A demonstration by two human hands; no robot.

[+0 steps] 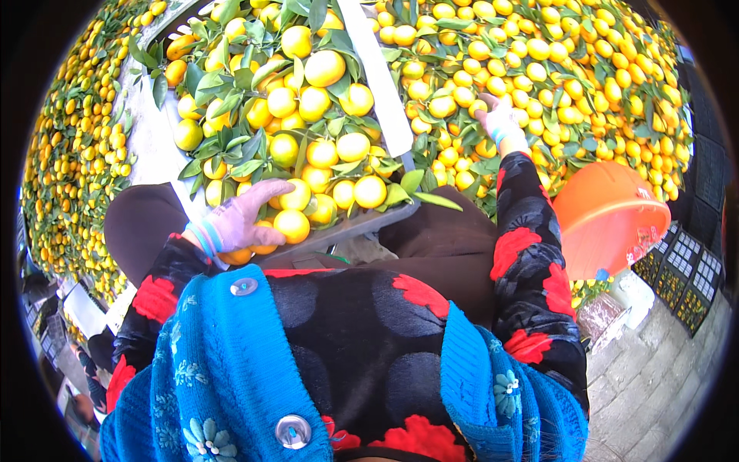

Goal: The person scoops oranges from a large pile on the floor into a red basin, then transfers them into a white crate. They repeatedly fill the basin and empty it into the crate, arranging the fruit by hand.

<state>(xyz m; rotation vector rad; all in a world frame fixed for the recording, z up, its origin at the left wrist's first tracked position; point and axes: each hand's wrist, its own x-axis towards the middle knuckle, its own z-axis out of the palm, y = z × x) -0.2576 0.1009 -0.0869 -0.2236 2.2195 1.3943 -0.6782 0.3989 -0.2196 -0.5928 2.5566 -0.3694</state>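
My left hand [245,214], in a pale thin glove, rests at the near left corner of a dark crate [362,225]. Its fingers are spread beside a mandarin [292,225] at the edge of the heap. Large yellow-orange mandarins with green leaves fill that crate. Stretched forward to the right, my right hand [502,125] reaches into a big pile of mandarins [539,73]. The thumb and fingers close around a small mandarin [476,108] at the pile's near side. The glove hides part of the grip.
A white bar [379,85] runs between crate and pile. An orange plastic basin [600,212] stands by my right forearm. Black crates [685,269] sit on the grey paving [654,369] at the right. More fruit [73,169] lies at the far left. My knees flank the crate.
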